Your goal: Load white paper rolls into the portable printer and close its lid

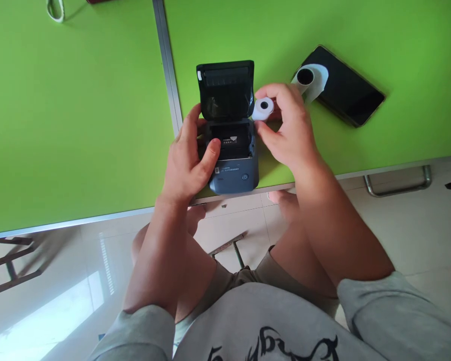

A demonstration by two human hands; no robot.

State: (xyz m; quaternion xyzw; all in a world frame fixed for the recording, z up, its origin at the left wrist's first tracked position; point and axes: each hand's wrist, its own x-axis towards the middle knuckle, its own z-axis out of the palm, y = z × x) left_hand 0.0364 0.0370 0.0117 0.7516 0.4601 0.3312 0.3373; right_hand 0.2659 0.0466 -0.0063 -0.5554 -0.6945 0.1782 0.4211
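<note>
A small dark blue label printer [233, 175] stands near the front edge of the green table, its black lid [227, 90] raised. My left hand [188, 155] is wrapped round the printer's left side, with the thumb over the rim of the open compartment. Between the thumb and fingers of my right hand [287, 123] is a small white paper roll [263, 108] with a dark hole in its core. That roll is just right of the printer, beside the lid's hinge. Part of it is hidden by my fingers.
Behind my right hand, another white roll [319, 80] with a loose paper end overlaps a black phone [348, 87]. A metal strip [168, 65] divides the green tabletop [78, 125]. At the far left lies a white cord loop [56, 12]. A metal handle [398, 188] shows below the table edge.
</note>
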